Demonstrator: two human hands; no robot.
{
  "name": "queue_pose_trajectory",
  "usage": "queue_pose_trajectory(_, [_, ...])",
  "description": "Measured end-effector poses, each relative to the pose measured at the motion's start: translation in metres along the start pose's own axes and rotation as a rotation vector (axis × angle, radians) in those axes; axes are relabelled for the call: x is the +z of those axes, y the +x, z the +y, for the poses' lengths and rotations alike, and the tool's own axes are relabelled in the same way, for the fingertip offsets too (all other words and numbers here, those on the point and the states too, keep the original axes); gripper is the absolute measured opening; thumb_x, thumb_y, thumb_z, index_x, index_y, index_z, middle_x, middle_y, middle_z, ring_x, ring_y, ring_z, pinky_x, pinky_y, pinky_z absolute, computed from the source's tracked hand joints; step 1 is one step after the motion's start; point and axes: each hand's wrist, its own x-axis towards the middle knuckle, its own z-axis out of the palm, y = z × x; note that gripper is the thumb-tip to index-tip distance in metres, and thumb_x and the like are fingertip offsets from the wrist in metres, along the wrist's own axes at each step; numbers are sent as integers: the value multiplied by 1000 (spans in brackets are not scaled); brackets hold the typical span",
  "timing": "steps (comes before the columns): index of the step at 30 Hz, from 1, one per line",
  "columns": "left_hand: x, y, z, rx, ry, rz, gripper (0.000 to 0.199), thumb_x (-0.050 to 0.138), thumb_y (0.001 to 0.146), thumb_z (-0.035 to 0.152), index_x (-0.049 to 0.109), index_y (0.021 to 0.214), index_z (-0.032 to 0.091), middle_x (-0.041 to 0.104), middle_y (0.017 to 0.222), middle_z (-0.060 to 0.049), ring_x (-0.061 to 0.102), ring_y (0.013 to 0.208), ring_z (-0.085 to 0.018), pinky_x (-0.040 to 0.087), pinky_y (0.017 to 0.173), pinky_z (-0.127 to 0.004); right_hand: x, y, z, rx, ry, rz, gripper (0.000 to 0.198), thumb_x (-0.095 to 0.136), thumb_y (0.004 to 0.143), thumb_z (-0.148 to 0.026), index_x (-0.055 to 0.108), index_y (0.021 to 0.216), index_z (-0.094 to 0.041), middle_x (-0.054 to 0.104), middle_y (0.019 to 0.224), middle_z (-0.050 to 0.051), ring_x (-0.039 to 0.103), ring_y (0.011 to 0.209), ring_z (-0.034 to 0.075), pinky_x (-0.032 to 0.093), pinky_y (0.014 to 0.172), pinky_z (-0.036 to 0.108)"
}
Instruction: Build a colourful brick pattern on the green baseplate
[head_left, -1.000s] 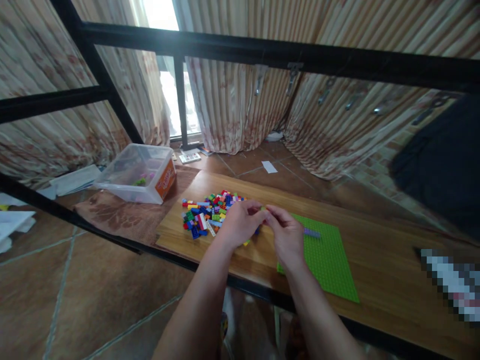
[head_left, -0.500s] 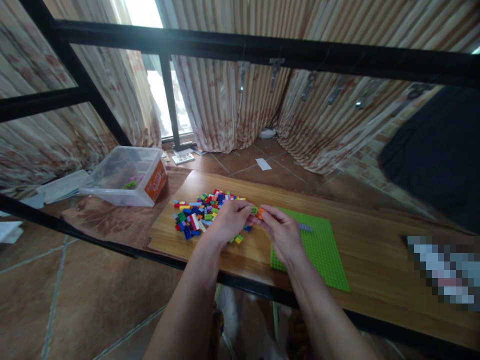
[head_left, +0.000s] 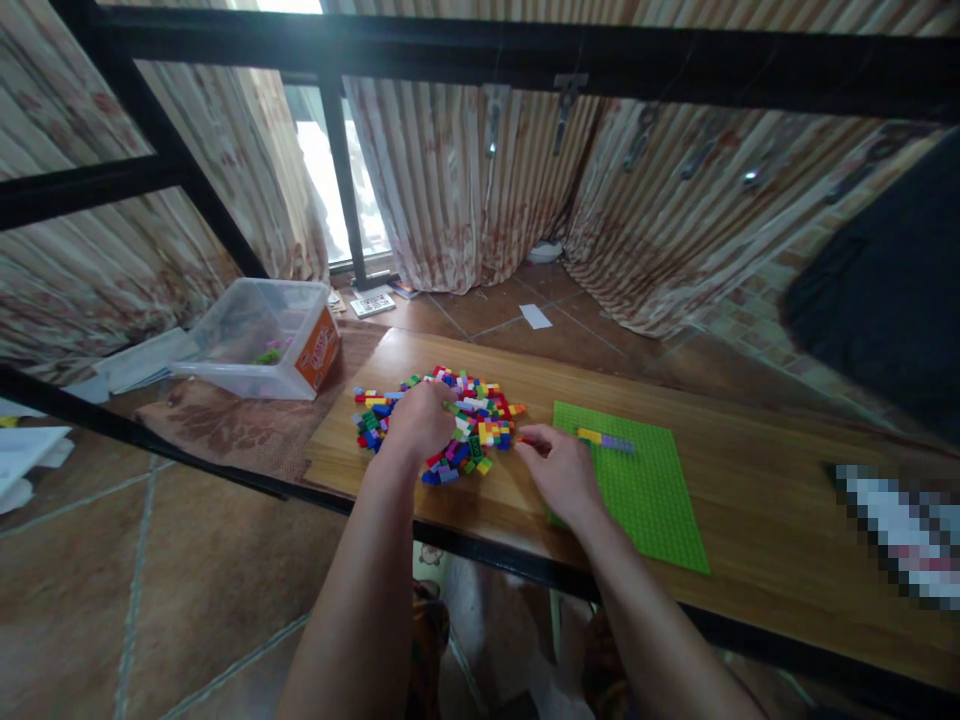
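Over the heap of toy building bricks (head_left: 472, 405) is my left hand (head_left: 421, 415), knuckles up; its fingertips are hidden behind the hand, so whether it grips a brick cannot be told. My right hand (head_left: 559, 468) is pinched on a small orange brick (head_left: 523, 440) just right of the heap, the brick mostly covered by the fingers. Beneath and beyond that hand lies a green baseplate (head_left: 652, 500). A row of bricks, a yellow brick (head_left: 589, 437) and a purple-grey one (head_left: 619, 444), sits near its far edge.
A clear plastic box (head_left: 255, 340) with an orange label and a few pieces inside stands left of the wooden board (head_left: 772, 500), on a brown cloth (head_left: 217, 425). A black rail (head_left: 480, 545) runs along the near edge. Another black bar (head_left: 465, 45) crosses above.
My hands were together with a green and an orange brick between them. They have parted: the left moved left over the heap, uncovering its right side; the right kept the orange brick.
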Motion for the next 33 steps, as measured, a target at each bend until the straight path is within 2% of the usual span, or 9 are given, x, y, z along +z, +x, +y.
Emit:
queue_pose_trajectory(9, [-2,2,-3,43,54,-37,30,55,76,9,73,100,13,74,95,-10,66,89,-22,46,76,-26,15,-3,-6,-32,-1,-16,17,62,82,-24,71,94,-16,72,92,8,65,79,19,49,76,34])
queue_pose_trajectory(15, [0,5,-7,41,33,-34,30,58,76,13,71,103,12,73,98,-11,66,90,-21,47,76,-25,17,-1,-7,-39,11,-10,16,61,82,-21,71,93,-16,71,91,8,64,80,19,48,77,34])
queue_pose_trajectory(21, [3,9,-13,63,48,-29,27,57,74,10,73,95,15,74,91,-9,66,88,-21,47,76,-25,14,0,-6,-41,4,-16,18,59,82,-17,71,95,-16,70,93,7,63,83,19,48,80,35])
queue_pose_trajectory(26, [7,10,-10,80,9,-31,36,58,73,10,71,107,15,73,97,-9,67,87,-20,48,75,-24,12,3,-2,-66,-15,-18,24,57,83,-17,69,104,-18,67,98,7,63,85,19,48,82,35])
queue_pose_trajectory(29, [9,8,-4,121,10,-76,44,59,72,10,67,115,15,72,101,-8,66,87,-19,48,75,-24,15,7,-2,-140,-42,-52,35,60,81,-18,64,116,-20,62,110,8,60,98,20,46,91,37])
queue_pose_trajectory(33, [9,4,4,177,53,-136,42,58,71,9,68,111,16,72,100,-7,66,86,-19,47,77,-25,23,14,-4,-194,-92,-125,45,64,80,-23,59,125,-21,55,120,9,53,114,23,42,100,39])
